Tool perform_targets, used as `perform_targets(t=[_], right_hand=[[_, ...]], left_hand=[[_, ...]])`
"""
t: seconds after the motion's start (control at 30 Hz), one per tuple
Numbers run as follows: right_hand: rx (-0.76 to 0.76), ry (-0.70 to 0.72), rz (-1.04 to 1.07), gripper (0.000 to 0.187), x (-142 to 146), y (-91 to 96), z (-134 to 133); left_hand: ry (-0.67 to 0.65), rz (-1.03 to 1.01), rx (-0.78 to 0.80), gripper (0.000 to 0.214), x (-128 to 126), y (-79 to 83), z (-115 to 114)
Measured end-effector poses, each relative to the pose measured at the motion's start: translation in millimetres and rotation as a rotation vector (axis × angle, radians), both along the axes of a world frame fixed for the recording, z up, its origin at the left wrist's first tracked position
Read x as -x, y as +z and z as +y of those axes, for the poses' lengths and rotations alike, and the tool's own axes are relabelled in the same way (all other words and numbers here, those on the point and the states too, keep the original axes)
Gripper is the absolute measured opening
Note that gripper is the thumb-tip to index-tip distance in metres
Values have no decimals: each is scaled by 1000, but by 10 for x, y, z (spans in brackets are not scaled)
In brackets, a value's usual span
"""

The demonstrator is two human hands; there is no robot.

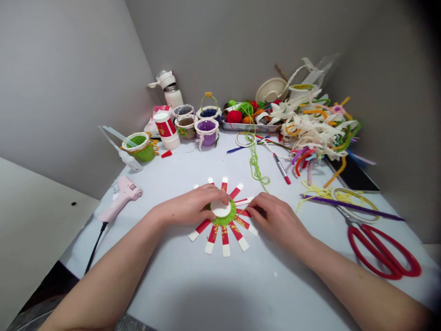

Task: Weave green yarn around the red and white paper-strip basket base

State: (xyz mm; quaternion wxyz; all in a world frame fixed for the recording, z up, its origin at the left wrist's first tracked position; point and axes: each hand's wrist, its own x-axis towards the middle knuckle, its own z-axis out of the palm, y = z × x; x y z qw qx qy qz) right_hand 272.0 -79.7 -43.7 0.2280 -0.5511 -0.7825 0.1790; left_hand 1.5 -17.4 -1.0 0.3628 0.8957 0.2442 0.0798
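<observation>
In the head view, tangled green yarn (254,161) is trailing toward the right hand (275,211), whose thumb and forefinger are pinching its strand beside the cut paper cup (225,236). That cup is lying mid-table, its strips fanning out around a white base ringed with green weaving; the left hand (193,204) is resting over its left side, hiding some strips, thumb and fingers spreading apart across the base. Red-handled scissors (382,250) are lying beyond the right forearm, near a purple stick (351,207), and a pink glue gun (120,197) is lying to the left. Farther back, a green basket (144,152), a purple basket (207,135) and a red-and-white paper cup (166,128) are standing left of a metal tray (248,127) of yarn balls; a heap of trimmings (319,131) is crowding the back right. The white table (193,294) is sitting between plain grey walls (220,46). Gold designs are showing on the red strips and the standing cup; the small print on one strip is appearing too small to read.
</observation>
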Motion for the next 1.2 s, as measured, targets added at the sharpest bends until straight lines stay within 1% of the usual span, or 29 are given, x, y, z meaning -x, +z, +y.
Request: perform_targets(t=[0.13,0.33,0.47,0.63,0.73,0.83,0.97,1.07,1.2], right_hand=[[3,-7,0,19,7,5,3],[18,-17,-9,19,11,13,16],[37,1,7,18,-6,26,14],[-32,87,78,19,-34,32,-10],[-77,151,88,22,-39,70,-57],[-80,212,30,22,-36,146,-145],[-46,307,-66,23,-13,227,-303],[-24,361,-124,23,23,206,-409],[-28,435,-183,22,82,86,-502]], left_hand=[[-1,-32,-23,36,-24,-3,-26],[169,-9,-50,46,-133,-66,-78],[181,39,-79,41,-130,-66,-61],[142,23,-94,42,-10,-60,17],[110,21,-85,46,42,-73,55],[86,8,-61,47,57,-86,80],[82,2,-41,45,53,-86,93],[93,21,-33,46,58,-91,96],[92,8,-29,45,75,-123,104]])
